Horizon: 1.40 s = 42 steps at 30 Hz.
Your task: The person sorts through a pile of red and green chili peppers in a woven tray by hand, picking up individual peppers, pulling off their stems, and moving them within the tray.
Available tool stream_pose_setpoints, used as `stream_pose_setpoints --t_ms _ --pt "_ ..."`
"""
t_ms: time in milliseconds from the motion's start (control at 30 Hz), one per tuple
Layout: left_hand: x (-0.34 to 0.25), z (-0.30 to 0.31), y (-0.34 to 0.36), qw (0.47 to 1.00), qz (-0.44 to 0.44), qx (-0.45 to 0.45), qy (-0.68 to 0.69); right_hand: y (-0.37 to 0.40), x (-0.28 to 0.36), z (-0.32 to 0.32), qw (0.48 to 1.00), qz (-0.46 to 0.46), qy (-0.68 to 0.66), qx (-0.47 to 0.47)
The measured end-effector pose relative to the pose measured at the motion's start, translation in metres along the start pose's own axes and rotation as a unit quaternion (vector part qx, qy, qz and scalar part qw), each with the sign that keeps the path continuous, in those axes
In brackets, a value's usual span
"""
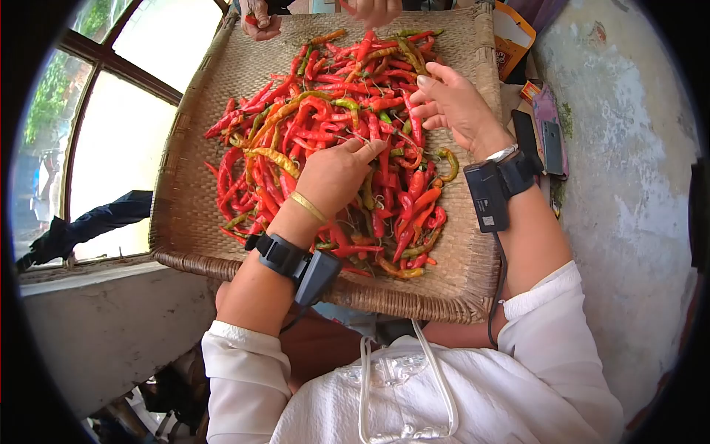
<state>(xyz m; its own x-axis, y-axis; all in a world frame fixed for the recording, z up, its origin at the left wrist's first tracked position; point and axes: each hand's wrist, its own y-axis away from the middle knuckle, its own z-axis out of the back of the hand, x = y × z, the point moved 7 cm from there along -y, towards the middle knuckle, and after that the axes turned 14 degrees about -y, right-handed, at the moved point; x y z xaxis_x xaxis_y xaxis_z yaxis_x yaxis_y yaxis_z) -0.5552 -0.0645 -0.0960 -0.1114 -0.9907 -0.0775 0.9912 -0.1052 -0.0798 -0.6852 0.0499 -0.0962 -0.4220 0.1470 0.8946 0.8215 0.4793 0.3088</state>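
Observation:
A heap of chili peppers (318, 137), mostly red with some green and yellowish-brown, lies in a shallow woven basket tray (181, 200). Over the middle of the heap, my left hand (336, 174) has thumb and forefinger closed at a red chili pepper (374, 127); its other fingers are curled out of sight. My right hand (457, 107) hovers at the heap's right edge, fingers apart, with nothing seen in it. Below it, a curled greenish chili pepper (449, 164) rests near the tray's right side.
Across the tray, another person's hand (260, 24) holds a red chili; that person's second hand (376, 10) is above the far peppers. A window (122, 111) and dark folded umbrella (96, 226) are at left. Phones (552, 146) and an orange bag (512, 41) lie right, beside the wall.

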Motion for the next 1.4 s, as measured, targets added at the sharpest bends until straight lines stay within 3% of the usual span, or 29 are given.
stream_pose_setpoints --t_ms 33,100,167,200,233,300,333,467,533,567,667,700,733,767,900,933,967,1033,1100,1167,1200,1233,1267,1300,1367,1400 --pt "0.000 -0.001 0.000 1.000 -0.004 -0.007 0.003 0.001 -0.003 -0.006 1.000 0.000 -0.001 0.000" --pt "0.001 -0.003 0.000 1.000 -0.004 -0.011 0.005 0.006 -0.019 -0.037 0.960 -0.013 0.233 0.158" --pt "0.001 -0.005 0.000 1.000 -0.002 -0.016 0.007 0.012 -0.033 -0.050 0.941 0.010 0.266 0.211" --pt "0.001 -0.004 0.001 0.999 -0.001 -0.032 0.015 0.018 -0.026 -0.061 0.881 0.133 0.391 0.231" --pt "0.001 -0.003 0.001 0.999 0.000 -0.049 0.022 0.016 -0.033 -0.060 0.881 0.132 0.391 0.232" --pt "0.005 -0.004 0.003 0.996 0.017 -0.051 0.067 0.024 -0.037 -0.071 0.754 0.294 0.531 0.251" --pt "0.008 -0.005 0.004 0.992 0.034 -0.054 0.111 0.023 -0.040 -0.069 0.760 0.252 0.545 0.249" --pt "0.010 -0.001 0.007 0.987 0.016 -0.095 0.132 0.021 -0.041 -0.068 0.750 0.240 0.562 0.254" --pt "0.018 0.007 0.008 0.954 0.066 -0.133 0.259 0.024 -0.032 -0.069 0.736 0.299 0.563 0.227" --pt "0.018 0.010 0.009 0.955 0.064 -0.133 0.257 0.024 -0.029 -0.070 0.737 0.301 0.562 0.225" --pt "0.030 0.010 0.009 0.919 0.141 -0.110 0.352 0.032 -0.009 -0.077 0.840 0.237 0.401 0.276" --pt "0.032 0.010 0.010 0.919 0.140 -0.110 0.351 0.037 -0.001 -0.080 0.841 0.238 0.400 0.276" --pt "0.031 0.001 0.010 0.895 0.139 -0.061 0.420 0.037 -0.001 -0.078 0.917 0.134 0.240 0.287" --pt "0.029 -0.007 0.011 0.863 0.137 -0.011 0.485 0.038 -0.004 -0.076 0.955 0.024 0.069 0.287" --pt "0.018 0.012 0.012 0.838 0.140 0.010 0.528 0.040 -0.006 -0.072 0.943 -0.051 -0.091 0.315" --pt "0.021 0.012 0.012 0.863 0.140 0.002 0.486 0.041 -0.008 -0.071 0.941 -0.059 -0.123 0.309" --pt "0.024 0.015 0.012 0.864 0.141 0.006 0.484 0.042 -0.007 -0.071 0.941 -0.060 -0.127 0.308" --pt "0.019 0.029 0.009 0.962 0.067 0.082 0.253 0.045 -0.002 -0.073 0.950 -0.007 -0.048 0.308" --pt "0.016 0.037 0.008 0.969 0.066 0.103 0.214 0.041 -0.005 -0.069 0.953 -0.032 0.013 0.302" --pt "0.015 0.051 0.009 0.986 0.063 -0.002 0.153 0.041 0.005 -0.066 0.961 -0.016 0.024 0.276" --pt "0.014 0.044 0.012 0.986 0.060 -0.002 0.154 0.034 0.007 -0.058 0.964 -0.013 0.015 0.264" --pt "0.021 0.039 0.017 0.983 0.100 -0.063 0.142 0.030 0.010 -0.052 0.965 -0.011 0.017 0.263" --pt "0.029 0.038 0.022 0.973 0.141 -0.127 0.130 0.020 0.018 -0.038 0.980 0.014 -0.014 0.197" --pt "0.029 0.036 0.022 0.972 0.144 -0.129 0.132 0.013 0.023 -0.025 0.990 0.036 -0.045 0.131" --pt "0.020 0.020 0.027 0.994 0.104 0.004 0.028 0.006 0.030 -0.010 0.991 0.102 -0.071 0.042" --pt "0.019 0.019 0.028 0.992 0.120 0.025 0.003 0.003 0.027 -0.003 0.994 0.105 0.025 -0.006"
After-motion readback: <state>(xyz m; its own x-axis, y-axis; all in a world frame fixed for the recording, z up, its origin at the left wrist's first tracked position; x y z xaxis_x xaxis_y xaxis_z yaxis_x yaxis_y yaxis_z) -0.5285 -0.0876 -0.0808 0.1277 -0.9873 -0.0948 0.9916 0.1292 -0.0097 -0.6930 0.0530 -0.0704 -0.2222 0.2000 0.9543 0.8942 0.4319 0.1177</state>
